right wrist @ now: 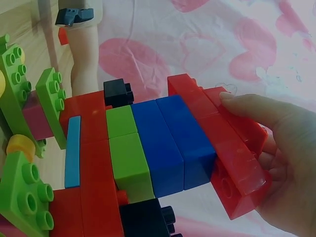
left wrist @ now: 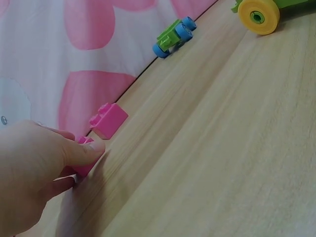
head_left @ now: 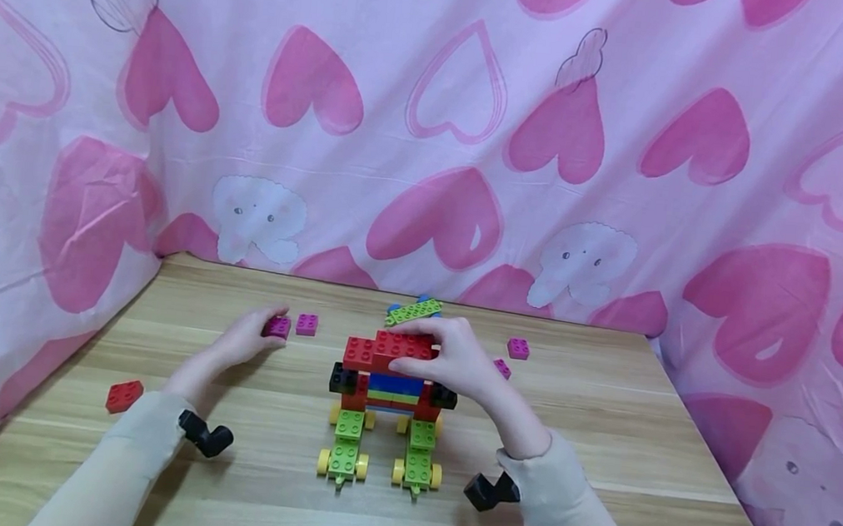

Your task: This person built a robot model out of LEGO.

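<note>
My left hand (head_left: 243, 339) pinches a magenta toy brick (head_left: 278, 327) on the table, thumb and fingers at its sides. Just beyond it lies a second magenta brick (left wrist: 109, 121). In the middle stands a built brick figure (right wrist: 163, 143) with red, lime, blue and black bricks stacked above two green wheeled bases (head_left: 344, 461) with yellow wheels. Its top is a layer of red bricks (head_left: 359, 353). My right hand (head_left: 454, 358) grips the right part of this red top, thumb on the near side and fingers behind, partly hidden.
A lime wheeled base with blue wheels (head_left: 415, 311) sits behind the figure. Two magenta bricks, one of them this brick (head_left: 518, 348), lie right of it. A red brick (head_left: 125, 396) lies at the left by my forearm. A pink heart-patterned curtain (head_left: 448, 132) surrounds the wooden table (head_left: 258, 491).
</note>
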Demonstrator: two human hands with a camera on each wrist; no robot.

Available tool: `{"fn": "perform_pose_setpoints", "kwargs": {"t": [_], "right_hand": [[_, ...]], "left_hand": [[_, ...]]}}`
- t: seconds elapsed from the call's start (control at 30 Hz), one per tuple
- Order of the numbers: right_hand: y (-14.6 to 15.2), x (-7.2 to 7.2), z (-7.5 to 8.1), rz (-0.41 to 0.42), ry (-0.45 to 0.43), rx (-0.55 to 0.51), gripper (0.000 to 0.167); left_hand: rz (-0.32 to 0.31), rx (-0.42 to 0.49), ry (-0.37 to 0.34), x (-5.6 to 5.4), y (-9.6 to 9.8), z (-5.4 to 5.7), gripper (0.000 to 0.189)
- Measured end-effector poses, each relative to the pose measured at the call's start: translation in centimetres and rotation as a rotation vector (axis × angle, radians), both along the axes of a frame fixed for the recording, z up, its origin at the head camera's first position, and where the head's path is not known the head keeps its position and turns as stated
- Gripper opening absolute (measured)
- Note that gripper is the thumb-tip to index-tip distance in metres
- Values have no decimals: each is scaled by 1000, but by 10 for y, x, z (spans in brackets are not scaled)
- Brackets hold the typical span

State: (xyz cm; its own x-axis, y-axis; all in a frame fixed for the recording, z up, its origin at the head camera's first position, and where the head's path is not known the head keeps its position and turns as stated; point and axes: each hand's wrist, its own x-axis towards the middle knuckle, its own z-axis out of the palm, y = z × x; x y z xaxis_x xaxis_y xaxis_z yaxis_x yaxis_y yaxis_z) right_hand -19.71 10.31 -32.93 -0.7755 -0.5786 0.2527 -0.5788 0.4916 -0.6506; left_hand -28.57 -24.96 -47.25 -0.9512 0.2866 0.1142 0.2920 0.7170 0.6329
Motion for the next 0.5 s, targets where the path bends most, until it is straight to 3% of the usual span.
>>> {"fn": "perform_pose_setpoints", "kwargs": {"t": [0.5], "right_hand": [[0,1,-5,-28,-35,-37,40]], "left_hand": [[2,-74,82,0,0,-4,45]]}}
